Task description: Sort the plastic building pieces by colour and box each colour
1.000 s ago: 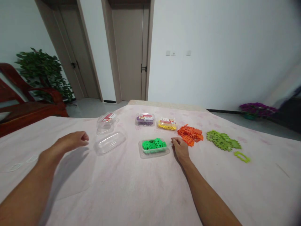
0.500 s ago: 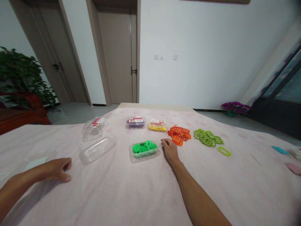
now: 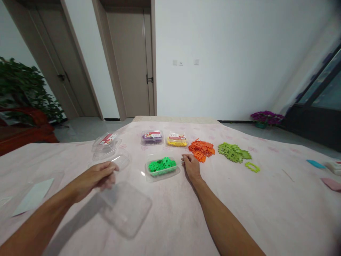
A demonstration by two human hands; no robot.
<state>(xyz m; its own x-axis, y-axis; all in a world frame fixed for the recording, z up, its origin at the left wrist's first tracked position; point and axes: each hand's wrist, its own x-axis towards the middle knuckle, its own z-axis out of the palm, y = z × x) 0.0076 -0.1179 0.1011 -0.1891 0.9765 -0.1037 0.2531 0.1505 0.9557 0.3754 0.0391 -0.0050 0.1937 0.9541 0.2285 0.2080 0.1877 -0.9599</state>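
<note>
My left hand [image 3: 97, 176] is closed on the edge of a clear plastic lid [image 3: 126, 208] and holds it tilted above the pink cloth. My right hand [image 3: 191, 167] rests on the cloth with its fingers curled against the right end of an open clear tray of bright green pieces [image 3: 161, 167]. Behind the left hand lies an empty clear tray [image 3: 121, 159], with a labelled clear lid [image 3: 106, 140] further back.
A closed box of purple pieces [image 3: 151, 137] and one of yellow pieces [image 3: 176, 140] stand behind the green tray. Loose orange pieces [image 3: 201, 149] and olive-green pieces [image 3: 233, 152] lie to the right. A white sheet [image 3: 33, 196] lies far left.
My left hand dropped to the cloth at the left, then came up toward the middle with the clear lid in it. The right hand stayed by the green tray.
</note>
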